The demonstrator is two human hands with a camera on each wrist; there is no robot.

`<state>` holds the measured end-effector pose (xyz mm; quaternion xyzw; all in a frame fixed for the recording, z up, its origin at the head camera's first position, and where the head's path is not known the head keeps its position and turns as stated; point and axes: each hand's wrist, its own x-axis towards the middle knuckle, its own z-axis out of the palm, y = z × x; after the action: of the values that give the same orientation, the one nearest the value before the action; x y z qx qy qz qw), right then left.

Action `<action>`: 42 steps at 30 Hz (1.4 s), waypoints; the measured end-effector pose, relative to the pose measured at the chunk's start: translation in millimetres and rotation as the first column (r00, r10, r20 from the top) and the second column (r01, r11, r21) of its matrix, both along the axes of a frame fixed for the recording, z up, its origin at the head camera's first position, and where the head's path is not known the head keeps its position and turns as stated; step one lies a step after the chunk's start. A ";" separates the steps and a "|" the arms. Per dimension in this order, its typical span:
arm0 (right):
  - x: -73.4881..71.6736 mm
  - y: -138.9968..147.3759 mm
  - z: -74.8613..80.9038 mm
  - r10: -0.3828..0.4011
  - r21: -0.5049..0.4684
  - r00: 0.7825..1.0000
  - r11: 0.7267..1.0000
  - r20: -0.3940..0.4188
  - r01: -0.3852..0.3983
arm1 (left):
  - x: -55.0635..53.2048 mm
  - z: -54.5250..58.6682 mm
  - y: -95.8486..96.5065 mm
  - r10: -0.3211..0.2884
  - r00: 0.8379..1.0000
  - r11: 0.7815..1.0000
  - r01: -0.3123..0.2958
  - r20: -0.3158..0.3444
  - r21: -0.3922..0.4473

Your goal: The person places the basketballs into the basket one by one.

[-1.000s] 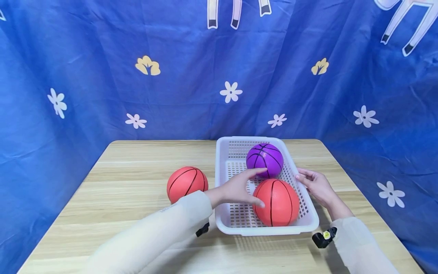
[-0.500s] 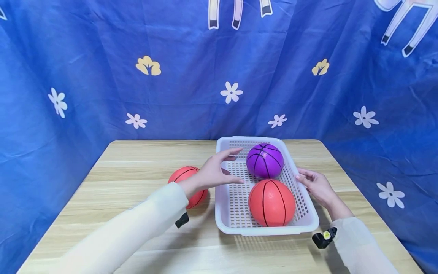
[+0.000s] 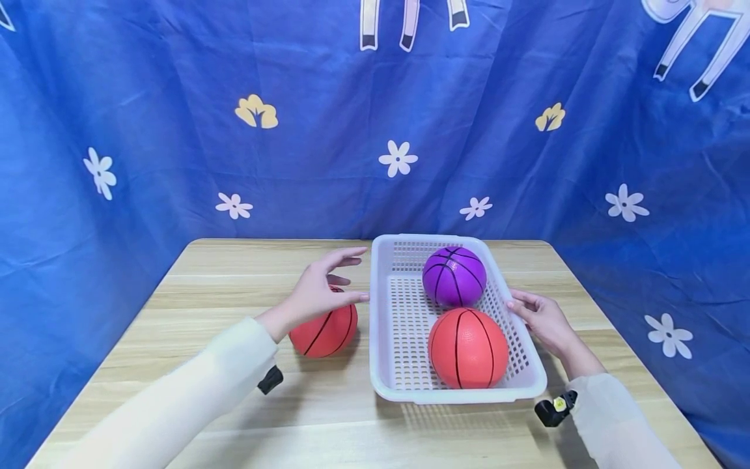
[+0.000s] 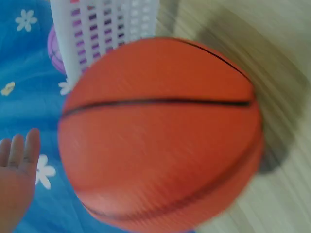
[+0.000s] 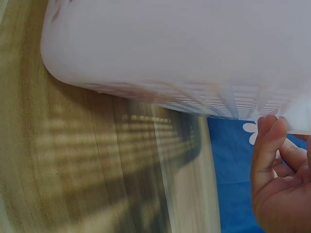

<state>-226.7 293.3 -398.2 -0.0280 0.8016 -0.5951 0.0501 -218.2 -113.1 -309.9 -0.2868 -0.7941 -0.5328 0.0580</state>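
My left hand point(image 3: 319, 286) hovers with spread fingers over an orange-red toy basketball point(image 3: 322, 335) on the table, left of a white plastic basket point(image 3: 457, 396). In the left wrist view that ball point(image 4: 160, 141) fills the middle, apart from the visible fingers point(image 4: 31, 150). Inside the basket, a purple toy basketball point(image 3: 454, 277) lies at the back and another orange-red one point(image 3: 469, 348) at the front. On the basket's right side, my right hand point(image 3: 545, 322) grips the rim; in the right wrist view its thumb point(image 5: 269, 138) presses against the basket edge.
The wooden table point(image 3: 205, 293) carries the basket and the loose ball. Behind and beside it hangs a blue curtain point(image 3: 316, 163) with white flowers. A small black device point(image 3: 551, 410) sits at the right cuff, another point(image 3: 270, 380) at the left.
My left hand has moved left, from beside the front ball in the basket, out over the loose ball. The front ball rolled slightly left, then a little back. My right hand stays on the rim.
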 end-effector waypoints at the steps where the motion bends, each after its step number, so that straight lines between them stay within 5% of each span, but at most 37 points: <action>1: 0.0 0.0 -0.2 0.003 0.006 1.000 1.000 -0.004 -0.003 | 0.2 -1.5 -4.7 0.015 1.000 1.000 -0.015 -0.001 -0.010; 13: 0.0 -1.2 -1.0 -0.003 0.017 1.000 1.000 -0.002 0.003 | 2.5 -20.7 -54.8 0.123 0.989 0.990 -0.129 -0.083 -0.065; 21: -0.9 -1.5 -1.1 -0.002 -0.007 1.000 1.000 0.001 0.002 | 7.2 -41.7 -79.6 0.155 0.988 0.980 -0.155 -0.011 -0.126; 27: 0.7 -0.9 -0.2 0.002 -0.041 1.000 0.999 -0.002 -0.002 | -1.2 -77.5 -94.8 0.127 0.989 0.977 -0.112 0.073 -0.182; 31: 0.8 -0.7 -0.6 -0.004 -0.042 1.000 0.999 0.006 0.004 | -3.5 -96.5 -96.9 0.090 0.987 0.988 -0.071 0.137 -0.135; 36: 0.2 -1.2 -0.7 -0.012 -0.032 1.000 0.999 0.007 0.012 | -2.2 -107.1 -93.1 0.079 0.973 0.995 -0.063 0.217 -0.081; 42: 0.9 -1.2 0.3 -0.015 -0.034 1.000 0.999 0.007 0.015 | -1.4 -108.6 -89.5 0.127 0.963 0.989 -0.106 0.236 -0.100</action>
<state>-225.8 292.1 -397.9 -0.0208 0.7915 -0.6089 0.0480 -219.6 -202.5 -418.5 -0.1748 -0.8330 -0.5246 -0.0206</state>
